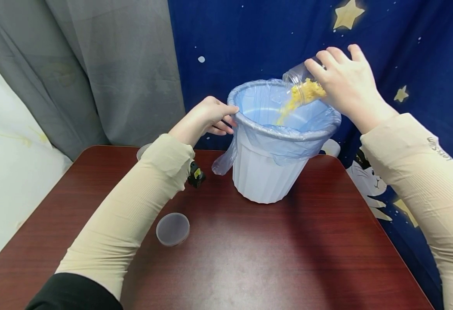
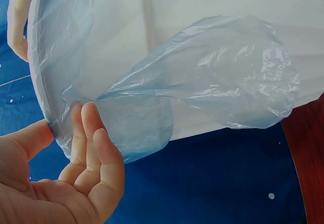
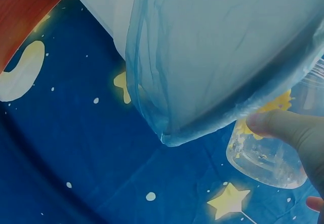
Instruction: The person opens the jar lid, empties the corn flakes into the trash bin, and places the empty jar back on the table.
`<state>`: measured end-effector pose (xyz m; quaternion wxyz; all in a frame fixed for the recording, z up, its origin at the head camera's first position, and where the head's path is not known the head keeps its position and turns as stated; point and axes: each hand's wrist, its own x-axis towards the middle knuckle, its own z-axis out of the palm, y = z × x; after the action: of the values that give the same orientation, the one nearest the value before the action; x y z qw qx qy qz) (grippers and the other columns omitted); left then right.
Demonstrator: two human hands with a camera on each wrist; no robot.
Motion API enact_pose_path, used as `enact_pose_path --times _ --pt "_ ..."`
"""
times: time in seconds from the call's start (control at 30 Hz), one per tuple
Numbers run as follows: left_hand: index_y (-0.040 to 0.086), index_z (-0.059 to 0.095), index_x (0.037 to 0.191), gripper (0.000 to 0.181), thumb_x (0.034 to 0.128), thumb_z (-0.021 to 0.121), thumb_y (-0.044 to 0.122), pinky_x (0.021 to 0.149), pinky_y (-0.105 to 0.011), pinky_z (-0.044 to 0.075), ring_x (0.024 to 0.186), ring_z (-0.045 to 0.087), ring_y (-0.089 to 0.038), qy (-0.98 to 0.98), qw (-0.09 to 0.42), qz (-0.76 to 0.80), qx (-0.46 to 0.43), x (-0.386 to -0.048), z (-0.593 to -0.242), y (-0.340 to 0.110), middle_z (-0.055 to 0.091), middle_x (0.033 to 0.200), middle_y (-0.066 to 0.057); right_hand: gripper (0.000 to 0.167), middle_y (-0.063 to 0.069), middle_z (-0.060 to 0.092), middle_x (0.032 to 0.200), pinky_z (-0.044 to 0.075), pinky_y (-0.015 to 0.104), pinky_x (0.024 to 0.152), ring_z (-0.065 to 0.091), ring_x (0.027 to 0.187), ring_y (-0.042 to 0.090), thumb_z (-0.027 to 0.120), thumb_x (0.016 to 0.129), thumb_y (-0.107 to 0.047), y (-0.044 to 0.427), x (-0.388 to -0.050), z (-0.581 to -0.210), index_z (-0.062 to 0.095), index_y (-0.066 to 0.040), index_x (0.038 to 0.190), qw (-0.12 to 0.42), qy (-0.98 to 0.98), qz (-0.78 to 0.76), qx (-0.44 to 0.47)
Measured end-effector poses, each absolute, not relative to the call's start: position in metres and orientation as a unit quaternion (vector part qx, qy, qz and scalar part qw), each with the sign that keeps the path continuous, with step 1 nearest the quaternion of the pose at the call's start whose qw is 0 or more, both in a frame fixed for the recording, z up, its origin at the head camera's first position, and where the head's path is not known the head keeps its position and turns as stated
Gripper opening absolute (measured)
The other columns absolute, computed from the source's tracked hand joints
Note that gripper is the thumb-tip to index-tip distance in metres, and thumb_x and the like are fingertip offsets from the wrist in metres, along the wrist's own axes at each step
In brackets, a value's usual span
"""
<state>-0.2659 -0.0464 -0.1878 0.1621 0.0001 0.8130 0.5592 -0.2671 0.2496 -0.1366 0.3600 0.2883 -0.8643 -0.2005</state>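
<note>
My right hand [image 1: 346, 82] grips a clear plastic jar [image 1: 296, 74] tipped over the bin's mouth. Yellow crumbly bits [image 1: 308, 91] spill from the jar down into the bin. The white fluted bin [image 1: 266, 174] stands upright at the back of the table, lined with a thin blue plastic bag [image 1: 301, 144] folded over its rim. At the bin's left side, my left hand [image 1: 211, 114] pinches the bag-covered rim, thumb on top and fingers below. In the left wrist view a gathered loop of the bag [image 2: 228, 72] hangs beside those fingers.
A round clear lid [image 1: 173, 229] lies on the dark red table [image 1: 241, 262]. Behind my left sleeve are a small black object [image 1: 196, 174] and part of another clear round item [image 1: 143, 150], both partly hidden. Blue star-patterned [image 1: 218, 34] and grey curtains [image 1: 129, 73] hang behind.
</note>
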Motion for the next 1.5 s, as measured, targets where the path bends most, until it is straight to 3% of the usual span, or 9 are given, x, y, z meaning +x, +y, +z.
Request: enact_pose_path --times 0.13,0.5,0.77,1.07,1.5 --pt "0.003 0.054 0.123 0.039 0.0962 0.058 0.031 0.081 -0.035 0.053 0.068 0.068 -0.019 0.811 0.163 0.562 -0.001 -0.266 -0.188 -0.046 0.069 0.098 -0.011 0.074 0.023 0.047 0.127 0.031 0.059 0.099 0.04 0.121 0.04 0.084 0.067 -0.007 0.249 -0.267 -0.136 0.044 -0.006 0.13 0.364 -0.86 -0.203 0.293" --pt "0.003 0.054 0.125 0.04 0.0962 0.058 0.03 0.064 -0.028 0.054 0.063 0.067 -0.017 0.81 0.16 0.564 0.001 -0.267 -0.189 -0.047 0.068 0.097 -0.011 0.077 0.024 0.044 0.131 0.025 0.058 0.105 0.036 0.126 0.039 0.083 0.069 -0.005 0.245 -0.265 -0.134 0.041 -0.006 0.134 0.344 -0.867 -0.217 0.289" --pt "0.004 0.054 0.124 0.039 0.096 0.059 0.031 0.064 -0.028 0.054 0.064 0.067 -0.017 0.81 0.161 0.565 0.0 -0.267 -0.189 -0.046 0.069 0.097 -0.011 0.078 0.024 0.043 0.131 0.025 0.058 0.105 0.036 0.125 0.039 0.083 0.068 -0.005 0.244 -0.266 -0.132 0.04 -0.006 0.133 0.342 -0.863 -0.226 0.295" --pt "0.004 0.053 0.125 0.04 0.0962 0.058 0.031 0.064 -0.028 0.054 0.064 0.067 -0.017 0.812 0.161 0.561 0.0 -0.269 -0.189 -0.045 0.068 0.098 -0.011 0.067 0.023 0.041 0.134 0.02 0.057 0.108 0.033 0.129 0.038 0.071 0.077 0.003 0.242 -0.267 -0.127 0.039 -0.007 0.135 0.333 -0.864 -0.237 0.295" --pt "0.004 0.053 0.124 0.04 0.0959 0.058 0.032 0.066 -0.028 0.055 0.066 0.067 -0.018 0.813 0.162 0.559 0.001 -0.268 -0.188 -0.044 0.068 0.098 -0.011 0.066 0.024 0.038 0.138 0.016 0.056 0.11 0.029 0.133 0.038 0.067 0.08 0.007 0.239 -0.266 -0.124 0.038 -0.009 0.138 0.316 -0.865 -0.25 0.3"
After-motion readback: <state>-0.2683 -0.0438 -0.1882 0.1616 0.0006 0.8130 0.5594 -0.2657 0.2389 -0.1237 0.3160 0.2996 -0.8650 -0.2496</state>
